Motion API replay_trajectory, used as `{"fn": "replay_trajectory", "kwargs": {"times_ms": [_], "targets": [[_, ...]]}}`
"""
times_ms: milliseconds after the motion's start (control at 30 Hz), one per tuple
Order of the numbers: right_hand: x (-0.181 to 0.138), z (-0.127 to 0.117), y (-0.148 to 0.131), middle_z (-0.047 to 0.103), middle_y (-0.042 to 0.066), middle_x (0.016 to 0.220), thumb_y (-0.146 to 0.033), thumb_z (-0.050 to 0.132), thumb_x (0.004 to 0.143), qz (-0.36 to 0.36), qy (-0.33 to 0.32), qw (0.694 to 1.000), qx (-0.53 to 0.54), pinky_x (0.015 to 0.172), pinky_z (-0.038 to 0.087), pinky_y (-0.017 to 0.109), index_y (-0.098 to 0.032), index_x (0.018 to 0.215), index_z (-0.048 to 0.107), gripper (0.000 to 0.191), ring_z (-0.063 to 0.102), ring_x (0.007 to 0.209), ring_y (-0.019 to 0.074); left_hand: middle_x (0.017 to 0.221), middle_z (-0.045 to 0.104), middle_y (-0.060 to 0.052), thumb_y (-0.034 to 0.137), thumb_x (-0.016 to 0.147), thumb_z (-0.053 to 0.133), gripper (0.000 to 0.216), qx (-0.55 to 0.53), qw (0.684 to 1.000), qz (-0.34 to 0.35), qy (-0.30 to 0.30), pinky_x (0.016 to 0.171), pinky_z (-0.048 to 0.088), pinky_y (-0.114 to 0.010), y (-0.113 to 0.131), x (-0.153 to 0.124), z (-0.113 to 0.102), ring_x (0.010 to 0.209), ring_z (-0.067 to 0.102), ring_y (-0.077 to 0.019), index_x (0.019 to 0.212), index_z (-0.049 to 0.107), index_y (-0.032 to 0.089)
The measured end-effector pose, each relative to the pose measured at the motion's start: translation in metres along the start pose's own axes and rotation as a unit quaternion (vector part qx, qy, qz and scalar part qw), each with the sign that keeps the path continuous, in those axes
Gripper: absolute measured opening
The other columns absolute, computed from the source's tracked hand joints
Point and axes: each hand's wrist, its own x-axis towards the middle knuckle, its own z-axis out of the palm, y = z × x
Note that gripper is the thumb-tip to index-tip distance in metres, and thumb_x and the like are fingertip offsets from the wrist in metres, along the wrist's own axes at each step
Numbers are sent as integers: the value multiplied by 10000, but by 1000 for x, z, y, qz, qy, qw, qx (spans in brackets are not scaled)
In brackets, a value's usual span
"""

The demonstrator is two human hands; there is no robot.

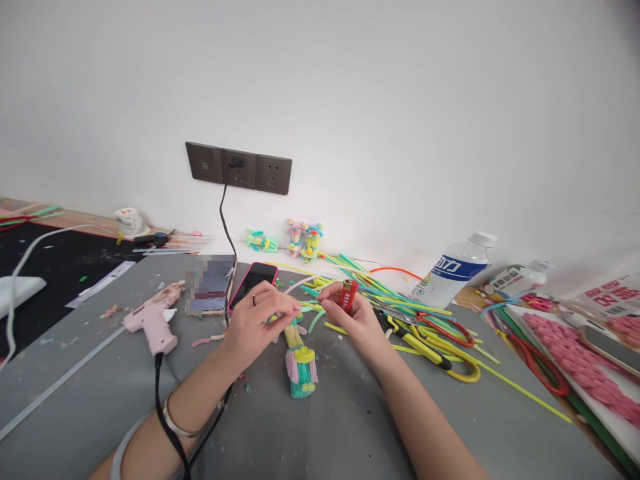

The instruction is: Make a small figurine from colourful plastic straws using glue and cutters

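My right hand is closed around a red lighter, held upright with its metal top showing. My left hand is in a pinch, thumb and forefinger together; something pale and small may be at the fingertips, too small to name. Between and below the hands, a small figure of teal, yellow and pink pipe cleaners lies on the grey tabletop. Its upper end is partly hidden behind my left fingers. Just behind my left hand lies a pink-edged phone.
A pink glue gun lies at left, its black cord running under my left arm. Yellow-handled scissors, red-handled scissors and loose pipe cleaners are at right. A water bottle and finished figures are by the wall.
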Motion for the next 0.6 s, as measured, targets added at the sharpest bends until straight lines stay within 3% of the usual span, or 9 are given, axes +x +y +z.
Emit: {"fn": "replay_trajectory", "kwargs": {"times_ms": [133,300,600], "targets": [[-1,2,0,309,-67,609,-502,635,876,5,-5,1000,6,506,186,263,-196,909,612,309,236,532,102,835,765,-1,133,895,641,137,14,999,-20,-36,689,529,-306,1,-3,-1,751,657,-159,824,611,246],[-3,5,2,272,-71,616,-503,568,913,17,-54,998,34,522,194,273,-204,999,616,315,223,540,113,858,778,-4,115,907,605,156,11,997,-16,-78,724,528,-312,1,-5,0,749,677,-156,829,604,250],[-5,12,-7,324,-71,625,-464,595,901,22,-70,997,-29,544,225,271,-190,973,582,284,265,559,113,832,765,5,81,891,629,165,29,996,32,-76,710,517,-284,0,-4,1,757,670,-142,863,596,240]]}}
